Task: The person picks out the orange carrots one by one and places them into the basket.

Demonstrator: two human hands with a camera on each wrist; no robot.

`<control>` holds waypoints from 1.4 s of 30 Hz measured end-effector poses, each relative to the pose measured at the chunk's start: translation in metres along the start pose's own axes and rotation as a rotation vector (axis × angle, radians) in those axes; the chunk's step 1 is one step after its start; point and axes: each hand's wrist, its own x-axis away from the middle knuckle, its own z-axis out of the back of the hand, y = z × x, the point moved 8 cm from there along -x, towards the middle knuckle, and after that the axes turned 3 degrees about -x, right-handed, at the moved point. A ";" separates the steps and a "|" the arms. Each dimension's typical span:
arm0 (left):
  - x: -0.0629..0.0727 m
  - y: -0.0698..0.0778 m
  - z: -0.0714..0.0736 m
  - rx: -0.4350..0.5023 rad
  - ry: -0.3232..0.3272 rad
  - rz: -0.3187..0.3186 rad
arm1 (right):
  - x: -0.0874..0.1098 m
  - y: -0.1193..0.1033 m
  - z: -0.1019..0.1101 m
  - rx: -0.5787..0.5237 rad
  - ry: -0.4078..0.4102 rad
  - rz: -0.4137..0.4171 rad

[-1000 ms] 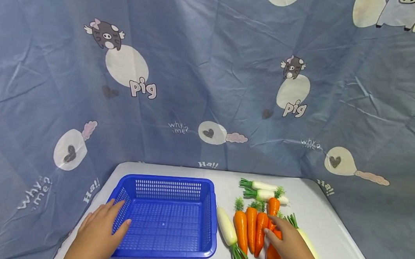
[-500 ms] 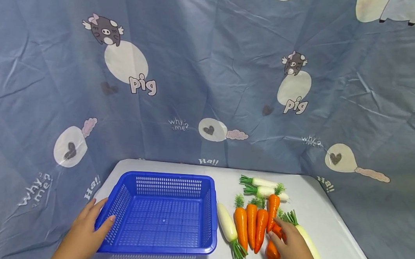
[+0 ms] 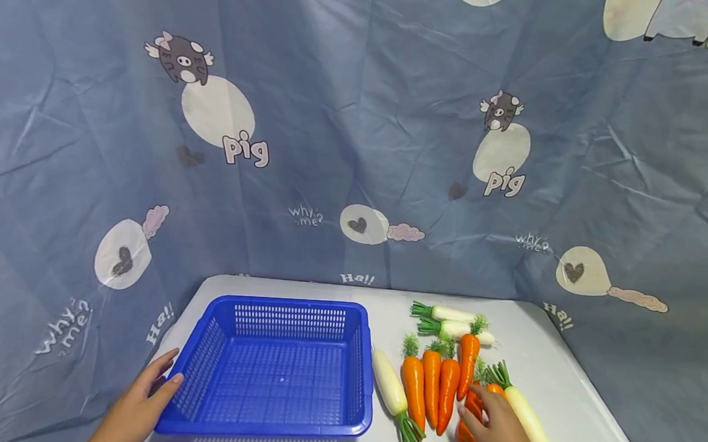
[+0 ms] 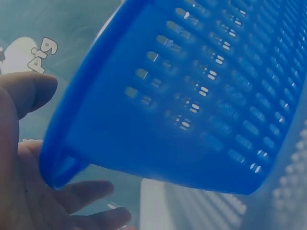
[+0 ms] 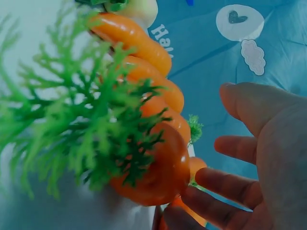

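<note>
A blue plastic basket [image 3: 351, 432] stands on the left of the white table. My left hand [image 3: 137, 402] is at its left rim, and in the left wrist view the basket's corner [image 4: 120, 129] lies between the spread thumb and the loose fingers [image 4: 86, 194], with no grip showing. Among the carrots on the right, my right hand [image 3: 501, 432] reaches over a carrot [image 3: 466, 438] at the near end of the group. The right wrist view has that hand's fingers [image 5: 230, 184] extended beside a carrot [image 5: 165, 163] with a feathery green top; whether they touch is unclear.
Several carrots [image 3: 414, 391] lie side by side right of the basket. One white radish [image 3: 389, 386] is between them and the basket. Two more radishes [image 3: 452, 313] lie behind, and a larger one [image 3: 532, 427] near the right hand. A printed blue cloth [image 3: 358, 148] hangs behind the table.
My left hand has shifted left, from over the basket's left side to its outer rim. My right hand has moved slightly right and nearer. The basket's near left corner is now uncovered.
</note>
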 end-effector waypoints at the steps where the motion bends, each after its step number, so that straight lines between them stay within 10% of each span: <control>1: -0.001 0.000 -0.002 0.019 0.003 -0.016 | 0.000 0.000 0.001 0.002 0.008 -0.001; 10: -0.005 -0.016 -0.017 0.197 -0.092 0.019 | 0.004 0.019 0.000 -0.083 0.005 -0.104; 19: -0.006 -0.024 -0.030 0.433 -0.085 -0.075 | 0.006 0.028 -0.007 -0.108 -0.040 -0.154; 42: -0.005 -0.035 -0.036 0.557 -0.097 -0.058 | 0.013 0.030 -0.024 -0.051 -0.113 -0.198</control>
